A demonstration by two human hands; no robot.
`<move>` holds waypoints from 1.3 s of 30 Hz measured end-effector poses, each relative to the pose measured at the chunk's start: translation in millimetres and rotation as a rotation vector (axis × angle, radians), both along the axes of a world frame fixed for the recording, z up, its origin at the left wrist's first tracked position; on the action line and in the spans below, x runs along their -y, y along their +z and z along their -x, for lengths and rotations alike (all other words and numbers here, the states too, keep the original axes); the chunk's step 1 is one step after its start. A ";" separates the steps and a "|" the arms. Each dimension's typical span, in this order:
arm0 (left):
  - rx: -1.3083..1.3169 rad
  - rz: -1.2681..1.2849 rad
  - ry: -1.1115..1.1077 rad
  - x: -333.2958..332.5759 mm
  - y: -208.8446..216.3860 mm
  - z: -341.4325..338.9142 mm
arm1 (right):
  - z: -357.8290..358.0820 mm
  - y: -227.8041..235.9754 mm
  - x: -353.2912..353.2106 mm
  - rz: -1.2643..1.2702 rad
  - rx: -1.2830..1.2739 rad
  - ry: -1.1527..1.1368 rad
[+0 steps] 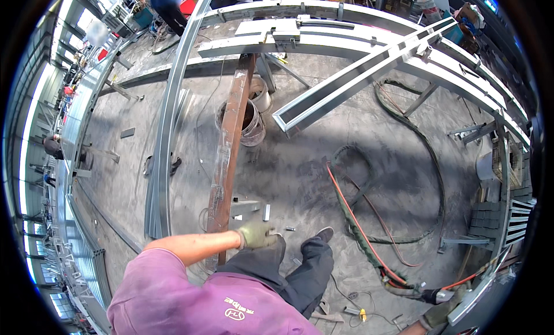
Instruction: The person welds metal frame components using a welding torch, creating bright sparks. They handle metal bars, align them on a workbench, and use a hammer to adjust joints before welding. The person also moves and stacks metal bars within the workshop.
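Note:
My left hand, in a grey-green work glove, hangs in front of my body above the floor. Its fingers are loosely stretched, with nothing seen in them. Just left of it runs a rusty brown steel beam. My right hand, also gloved, reaches out at the lower right, beside a dark tool with a silvery end and a flat pale metal piece. Its fingers are mostly hidden, so whether it grips either is unclear. An orange-red hose runs close to the tool.
Long metal profiles cross the far side, with a narrow metal frame lying over them. Buckets stand beside the beam. A dark hose loops over the floor. Upright channels lean left. A person stands far off.

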State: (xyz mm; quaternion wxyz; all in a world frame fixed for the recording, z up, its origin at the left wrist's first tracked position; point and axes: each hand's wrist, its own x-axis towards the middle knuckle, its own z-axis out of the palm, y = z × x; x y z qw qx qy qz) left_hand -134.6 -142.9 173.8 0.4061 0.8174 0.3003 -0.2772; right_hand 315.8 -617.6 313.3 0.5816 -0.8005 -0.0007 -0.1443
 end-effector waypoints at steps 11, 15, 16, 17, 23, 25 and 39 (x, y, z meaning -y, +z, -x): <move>0.125 -0.175 -0.026 -58.0 101.8 -129.8 | 19.2 21.0 -17.4 -0.118 -0.094 0.010; 0.074 -0.191 0.042 -47.2 120.6 -129.1 | -35.8 77.7 -59.6 -0.108 -0.062 -0.034; 0.068 -0.190 0.049 -44.8 119.6 -124.9 | -50.7 96.5 -66.7 -0.072 0.051 -0.008; 0.061 -0.180 0.046 -45.7 119.0 -129.4 | -65.6 112.3 -68.6 -0.028 0.163 0.007; 0.096 -0.150 0.091 -69.1 140.4 -178.7 | -165.8 204.0 24.2 0.094 0.372 -0.194; 0.156 -0.152 0.073 -90.3 138.3 -205.9 | -178.0 249.4 40.7 0.161 0.435 -0.310; 0.519 -0.159 -0.048 -243.0 138.2 -563.6 | -189.8 119.2 -23.1 0.366 0.042 -0.784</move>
